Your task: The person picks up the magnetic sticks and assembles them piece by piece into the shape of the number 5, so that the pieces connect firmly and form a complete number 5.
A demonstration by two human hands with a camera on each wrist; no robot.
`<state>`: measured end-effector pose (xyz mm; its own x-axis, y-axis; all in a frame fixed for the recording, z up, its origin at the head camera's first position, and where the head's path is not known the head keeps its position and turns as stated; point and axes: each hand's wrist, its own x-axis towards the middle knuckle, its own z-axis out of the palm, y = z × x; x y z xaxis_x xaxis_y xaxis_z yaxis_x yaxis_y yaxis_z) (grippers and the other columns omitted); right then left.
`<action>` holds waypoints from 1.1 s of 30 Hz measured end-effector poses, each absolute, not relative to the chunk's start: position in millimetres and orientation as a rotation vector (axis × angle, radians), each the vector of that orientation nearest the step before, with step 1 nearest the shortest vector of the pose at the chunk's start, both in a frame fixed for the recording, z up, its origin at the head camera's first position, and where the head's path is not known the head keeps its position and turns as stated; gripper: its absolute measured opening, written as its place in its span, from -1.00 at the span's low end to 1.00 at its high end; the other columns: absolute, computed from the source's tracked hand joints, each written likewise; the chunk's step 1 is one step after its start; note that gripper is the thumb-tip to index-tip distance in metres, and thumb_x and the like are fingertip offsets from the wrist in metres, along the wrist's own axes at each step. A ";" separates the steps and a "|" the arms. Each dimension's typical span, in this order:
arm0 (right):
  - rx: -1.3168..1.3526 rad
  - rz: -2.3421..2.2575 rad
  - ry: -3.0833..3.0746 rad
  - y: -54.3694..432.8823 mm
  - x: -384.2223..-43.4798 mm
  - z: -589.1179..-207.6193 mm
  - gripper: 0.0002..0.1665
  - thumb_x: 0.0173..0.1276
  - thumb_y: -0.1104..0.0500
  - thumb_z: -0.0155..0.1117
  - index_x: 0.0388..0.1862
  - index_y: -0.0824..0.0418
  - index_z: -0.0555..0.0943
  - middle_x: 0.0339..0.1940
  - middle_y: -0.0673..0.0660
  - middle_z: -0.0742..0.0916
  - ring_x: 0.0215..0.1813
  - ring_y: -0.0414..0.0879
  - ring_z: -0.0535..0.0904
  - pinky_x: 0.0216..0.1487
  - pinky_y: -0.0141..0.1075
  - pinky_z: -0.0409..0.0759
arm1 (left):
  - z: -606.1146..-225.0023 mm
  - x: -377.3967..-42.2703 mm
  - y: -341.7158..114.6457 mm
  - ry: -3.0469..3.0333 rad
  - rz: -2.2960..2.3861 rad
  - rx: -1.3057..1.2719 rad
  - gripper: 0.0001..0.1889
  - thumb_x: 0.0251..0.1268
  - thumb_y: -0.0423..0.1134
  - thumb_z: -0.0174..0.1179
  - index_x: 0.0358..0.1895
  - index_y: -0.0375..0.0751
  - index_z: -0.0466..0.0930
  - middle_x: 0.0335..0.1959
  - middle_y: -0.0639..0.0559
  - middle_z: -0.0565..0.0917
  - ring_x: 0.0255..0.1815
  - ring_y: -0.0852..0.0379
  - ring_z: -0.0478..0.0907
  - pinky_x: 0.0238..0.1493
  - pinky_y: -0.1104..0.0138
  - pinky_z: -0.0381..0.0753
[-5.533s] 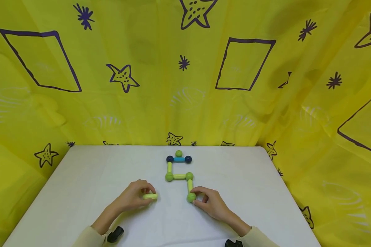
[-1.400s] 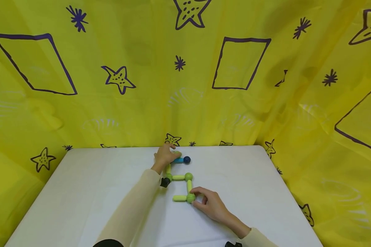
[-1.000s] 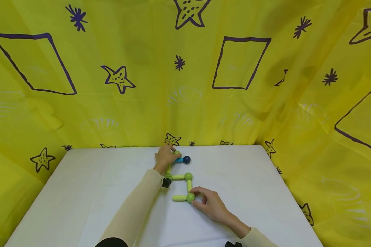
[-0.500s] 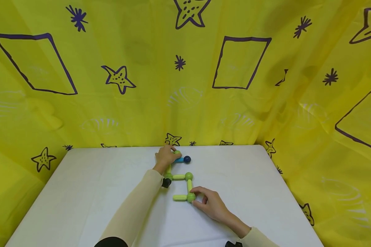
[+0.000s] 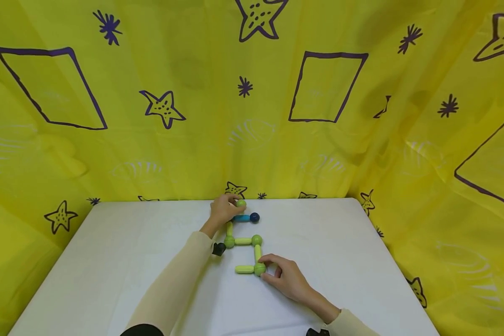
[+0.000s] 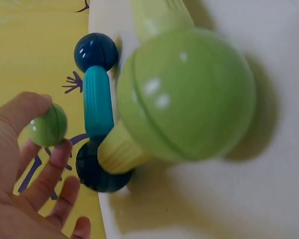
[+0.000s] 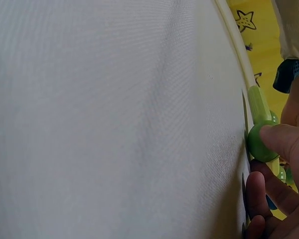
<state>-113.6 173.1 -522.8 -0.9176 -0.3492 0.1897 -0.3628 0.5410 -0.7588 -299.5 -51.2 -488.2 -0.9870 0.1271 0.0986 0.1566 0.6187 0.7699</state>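
My left hand (image 5: 222, 208) pinches a light-green ball (image 6: 49, 125) between thumb and fingertips, behind a blue magnetic stick (image 6: 98, 102). The ball looks apart from that stick. Dark blue balls sit at the stick's two ends; the right one (image 5: 255, 217) shows fully, the left mostly behind my hand in the head view. From there yellow-green sticks and green balls run forward in a zigzag, through a corner ball (image 5: 229, 241) and another ball (image 5: 256, 240). At the front corner my right hand (image 5: 289, 279) pinches a green ball (image 7: 261, 143). A yellow-green stick (image 5: 244, 269) points left from it.
A white-covered table (image 5: 109, 261) carries the chain, near its back middle. Yellow curtains (image 5: 210, 149) printed with stars and frames hang behind and at both sides. My left sleeve (image 5: 172, 275) crosses the table's front left part.
The yellow-green stick once in my left hand now joins the front ball. My left hand went to the back and has just drawn the green ball off the blue stick. My right hand stays put.
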 end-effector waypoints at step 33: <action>0.604 1.338 -2.795 173.3 -113.9 -522.1 -0.59 0.32 0.23 0.50 0.13 0.02 0.68 -0.05 -0.06 0.74 -0.53 -0.36 0.44 -0.49 -0.41 0.47 | -474.0 -256.4 -96.6 -2.564 -1.479 -0.632 -0.71 0.16 -0.24 0.49 -0.04 -0.11 0.74 -0.14 0.01 0.77 -0.02 -0.20 0.59 0.06 -0.12 0.52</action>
